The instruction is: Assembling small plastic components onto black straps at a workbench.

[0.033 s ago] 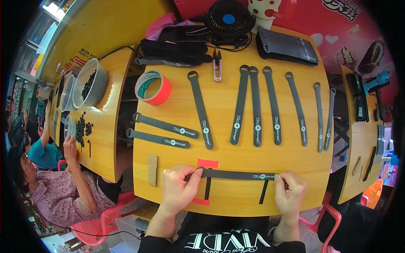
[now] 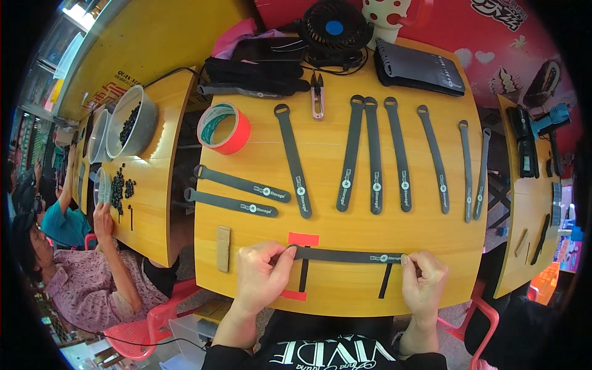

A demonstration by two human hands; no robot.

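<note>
A dark grey cable strap (image 2: 342, 255) with a pale printed mark stretches straight between my hands near the table's front edge. My left hand (image 2: 264, 276) pinches its left end, where the fingers partly hide the end. The tip at the other end is pinched between the thumb and fingers of my right hand (image 2: 424, 282). Under the strap, a black strip (image 2: 303, 277) and a shorter black strip (image 2: 385, 281) run crosswise on the tabletop. Red tape pieces, one behind the strap (image 2: 304, 238) and one in front (image 2: 292, 296), lie beside the left strip.
Several similar straps (image 2: 375, 157) with slotted ends lie farther back. Around them are a red tape roll (image 2: 235, 137), thread snips (image 2: 317, 98), a cardboard strip (image 2: 223, 249), a fan (image 2: 335, 31) and a stack of straps (image 2: 419, 68). A person (image 2: 92, 277) works at the left table.
</note>
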